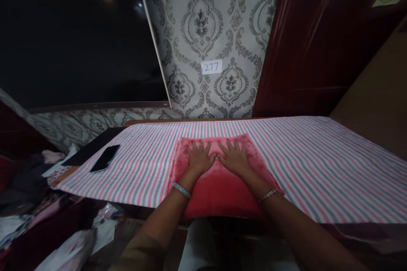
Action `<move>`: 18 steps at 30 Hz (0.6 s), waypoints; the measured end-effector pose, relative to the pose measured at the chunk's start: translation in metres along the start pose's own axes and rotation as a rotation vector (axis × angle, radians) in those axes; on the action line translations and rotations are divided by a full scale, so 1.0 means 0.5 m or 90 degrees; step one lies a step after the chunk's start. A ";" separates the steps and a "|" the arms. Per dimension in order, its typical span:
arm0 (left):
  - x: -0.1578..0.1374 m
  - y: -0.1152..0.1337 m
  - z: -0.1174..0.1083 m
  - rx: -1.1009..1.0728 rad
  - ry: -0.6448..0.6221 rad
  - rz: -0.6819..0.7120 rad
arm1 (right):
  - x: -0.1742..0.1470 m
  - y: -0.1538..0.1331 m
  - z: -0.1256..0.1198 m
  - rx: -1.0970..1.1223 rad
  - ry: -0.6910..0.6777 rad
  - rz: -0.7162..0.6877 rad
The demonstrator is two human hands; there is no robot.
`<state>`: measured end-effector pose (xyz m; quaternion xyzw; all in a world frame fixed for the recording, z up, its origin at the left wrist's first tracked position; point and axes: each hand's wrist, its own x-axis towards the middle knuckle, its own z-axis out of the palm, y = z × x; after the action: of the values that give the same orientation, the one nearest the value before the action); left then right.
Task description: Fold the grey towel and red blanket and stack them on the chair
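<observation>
A folded plush cloth point(222, 197), pink to red and perhaps a towel or blanket, lies on a striped sheet point(143, 152). Pressed flat on its upper part is my left hand point(200, 157), fingers spread. My right hand point(233, 157) rests flat beside it, also with fingers spread, and the two thumbs almost meet. Nothing is gripped by either hand. Layered edges of the cloth show along its left side, and its near edge reaches the front of the table.
A phone point(105, 158) lies on the sheet at the left. Behind the table are a large dark screen point(79, 42) and a patterned wall with a paper label point(211, 67) reading 277. Clothes and bags are heaped at the lower left, including a white bag point(68, 254).
</observation>
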<state>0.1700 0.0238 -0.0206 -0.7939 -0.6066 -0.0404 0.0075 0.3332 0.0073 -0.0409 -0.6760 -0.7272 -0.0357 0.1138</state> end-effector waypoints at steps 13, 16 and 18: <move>0.000 -0.015 -0.037 -0.060 -0.053 0.004 | 0.001 0.002 -0.054 0.053 -0.074 0.032; -0.008 -0.048 -0.078 -0.087 -0.059 0.007 | 0.004 0.041 -0.087 0.095 -0.032 0.061; -0.021 -0.072 -0.102 -0.069 -0.029 -0.017 | -0.003 0.069 -0.104 0.091 0.013 0.096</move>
<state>0.1296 0.0202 0.0279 -0.7855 -0.6143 -0.0552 -0.0502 0.3736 -0.0020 0.0055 -0.7185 -0.6738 0.0183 0.1712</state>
